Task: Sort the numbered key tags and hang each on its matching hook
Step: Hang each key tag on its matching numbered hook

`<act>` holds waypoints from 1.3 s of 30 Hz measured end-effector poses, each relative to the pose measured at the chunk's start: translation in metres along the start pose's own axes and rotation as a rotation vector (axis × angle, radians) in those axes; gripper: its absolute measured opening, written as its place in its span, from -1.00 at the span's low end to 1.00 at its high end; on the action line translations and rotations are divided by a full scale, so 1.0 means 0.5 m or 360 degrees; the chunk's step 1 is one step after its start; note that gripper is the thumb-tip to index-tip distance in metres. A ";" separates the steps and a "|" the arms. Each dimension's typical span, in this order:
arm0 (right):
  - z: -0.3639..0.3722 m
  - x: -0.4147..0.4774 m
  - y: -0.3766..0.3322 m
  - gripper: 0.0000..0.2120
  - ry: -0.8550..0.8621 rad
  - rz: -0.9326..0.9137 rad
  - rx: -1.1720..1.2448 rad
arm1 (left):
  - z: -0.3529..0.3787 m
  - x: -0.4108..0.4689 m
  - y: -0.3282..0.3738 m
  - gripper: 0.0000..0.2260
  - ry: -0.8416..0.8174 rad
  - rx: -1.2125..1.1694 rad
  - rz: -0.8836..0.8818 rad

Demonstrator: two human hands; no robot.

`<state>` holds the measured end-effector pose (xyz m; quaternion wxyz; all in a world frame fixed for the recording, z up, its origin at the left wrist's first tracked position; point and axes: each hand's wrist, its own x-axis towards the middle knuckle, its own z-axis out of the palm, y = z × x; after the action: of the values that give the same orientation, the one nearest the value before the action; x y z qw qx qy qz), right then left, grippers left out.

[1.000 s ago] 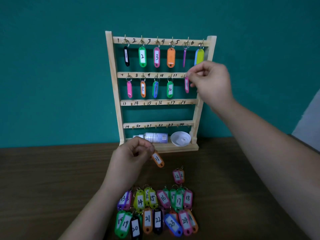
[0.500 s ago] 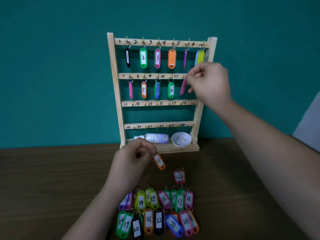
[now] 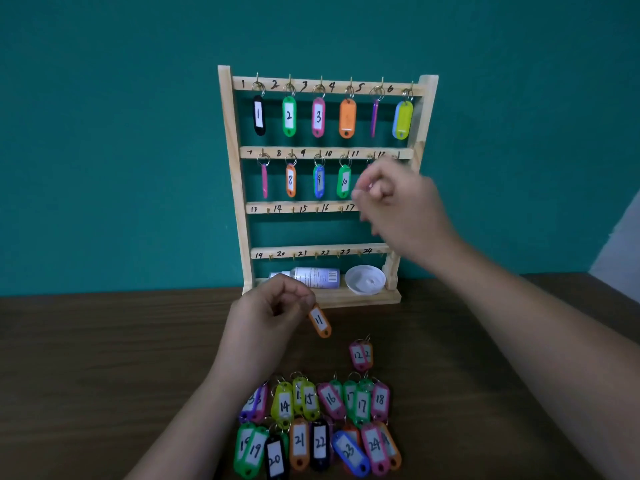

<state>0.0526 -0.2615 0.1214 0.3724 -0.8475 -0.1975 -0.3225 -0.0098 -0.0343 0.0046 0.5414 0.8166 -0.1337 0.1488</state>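
Observation:
A wooden key rack [image 3: 229, 174] stands at the back of the table, with tags hanging on hooks 1 to 10. My left hand [image 3: 270, 320] holds the orange tag 11 [image 3: 320, 321] by its top end, just in front of the rack's base. Blurred by motion, my right hand [image 3: 398, 202] hovers with curled fingers below hook 11 [image 3: 370, 155]. A bit of pink tag [image 3: 369, 185] shows between its fingertips. A pair of tags marked 12 [image 3: 361, 355] lies alone on the table. Several tags numbered 13 to 24 [image 3: 320, 424] lie in two rows near me.
A small white bottle [image 3: 313, 276] lies on its side on the rack's bottom shelf, with a white lid [image 3: 365, 279] beside it. The two lower rails carry bare hooks 13 to 24. Behind the rack is a teal wall, under it a dark wooden table [image 3: 104, 358].
My right hand has dropped down and left from hook 11. The pink tag that hung there no longer hangs in view. My left hand stays put with tag 11.

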 end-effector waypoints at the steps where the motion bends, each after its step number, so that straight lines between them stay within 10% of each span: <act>1: 0.012 -0.017 0.001 -0.91 -0.0169 -0.0010 0.0028 | 0.000 0.000 0.000 -0.92 0.0013 -0.0008 0.0009; 6: 0.066 -0.088 0.011 -0.88 -0.0890 -0.0038 0.0142 | -0.001 0.001 0.007 -0.93 0.0105 -0.0124 0.0003; 16: 0.097 -0.134 0.020 -0.93 -0.1030 0.0146 0.0472 | -0.004 -0.005 0.023 -0.95 0.0200 -0.0362 -0.0023; 39: -0.030 0.082 0.026 -0.85 0.0183 0.0563 0.0503 | 0.007 -0.002 0.002 -0.88 0.0080 -0.0204 -0.0086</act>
<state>0.0834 -0.2775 0.1509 0.5618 -0.7803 -0.0725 -0.2650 -0.0107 -0.0380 0.0037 0.5995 0.7797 -0.1072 0.1456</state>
